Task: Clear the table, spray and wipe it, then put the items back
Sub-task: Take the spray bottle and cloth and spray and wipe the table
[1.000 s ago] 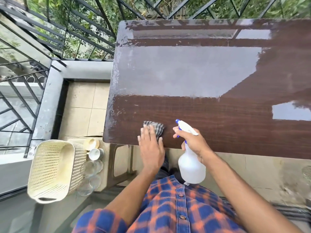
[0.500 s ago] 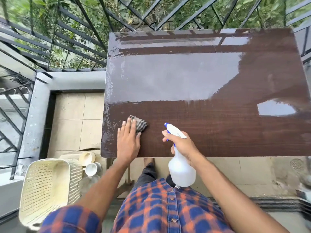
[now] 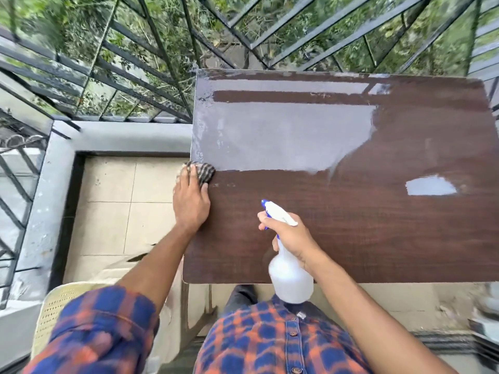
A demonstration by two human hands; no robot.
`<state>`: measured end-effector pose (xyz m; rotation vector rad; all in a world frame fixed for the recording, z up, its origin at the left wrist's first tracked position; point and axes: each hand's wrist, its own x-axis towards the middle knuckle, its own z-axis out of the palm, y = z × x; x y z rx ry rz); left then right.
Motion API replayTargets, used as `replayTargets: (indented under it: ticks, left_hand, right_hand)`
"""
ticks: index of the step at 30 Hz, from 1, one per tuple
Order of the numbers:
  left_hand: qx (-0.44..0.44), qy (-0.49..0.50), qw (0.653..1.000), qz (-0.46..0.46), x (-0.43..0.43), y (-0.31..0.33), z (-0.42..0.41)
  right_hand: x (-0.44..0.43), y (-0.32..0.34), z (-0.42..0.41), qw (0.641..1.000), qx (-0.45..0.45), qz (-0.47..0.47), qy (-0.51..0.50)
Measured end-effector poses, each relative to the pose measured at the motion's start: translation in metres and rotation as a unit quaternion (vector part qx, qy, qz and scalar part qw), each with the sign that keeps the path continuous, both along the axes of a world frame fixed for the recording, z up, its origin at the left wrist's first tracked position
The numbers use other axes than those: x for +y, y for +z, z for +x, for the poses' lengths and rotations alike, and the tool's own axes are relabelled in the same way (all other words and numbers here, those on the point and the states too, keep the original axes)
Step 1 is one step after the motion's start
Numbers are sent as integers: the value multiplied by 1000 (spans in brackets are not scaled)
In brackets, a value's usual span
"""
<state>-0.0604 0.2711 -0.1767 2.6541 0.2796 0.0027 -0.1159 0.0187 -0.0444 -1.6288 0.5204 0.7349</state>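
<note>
Overhead, seen from the person's own head, a dark brown wood-grain surface fills the middle and right of the scene on a small balcony. The left hand lies flat at the surface's left edge, about midway between near and far, its straight fingers pressing down on a small striped grey and brown cloth; this grip is released, with nothing curled around the cloth, which partly overhangs the edge. The right hand is nearer and to the right, its grip closed around the neck of a spray bottle with one finger on the blue trigger. The bottle has a plain, translucent white body that hangs over the near edge, and its white nozzle points toward the far left. A broad, pale, glossy sheen covers the far left part of the surface, a smaller pale patch shines at the right, and streaky marks run along the far and left edges. To the left, a floor of beige tiles is bordered by a grey concrete kerb. A dark metal railing wraps the far and left sides, with green foliage behind it. At near left, a cream perforated plastic basket shows partly behind the sleeve of a blue and orange checked shirt.
</note>
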Motion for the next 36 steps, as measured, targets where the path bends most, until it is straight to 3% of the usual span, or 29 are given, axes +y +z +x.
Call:
replayTargets:
  ticks: [4, 9, 16, 22, 30, 36]
  left_hand:
    - [-1, -55, 998, 9, -2, 0, 14]
    - [-28, -279, 960, 20, -7, 0, -40]
    - [-21, -361, 932, 4, 10, -1, -148]
    - [-17, -310, 951, -6, 12, -2, -169]
    - [36, -140, 988, -45, -35, 1, -96]
    - [45, -86, 995, -28, -80, 2, -66]
  right_hand:
    - [3, -1, 11, 1000, 6, -16, -16]
    - [2, -7, 11, 999, 12, -27, -29]
    - [11, -12, -9, 1000, 16, -22, -16]
    - [24, -8, -24, 1000, 18, -3, -1]
    - [12, 1, -39, 1000, 2, -8, -20]
    - [-21, 6, -53, 999, -2, -18, -47]
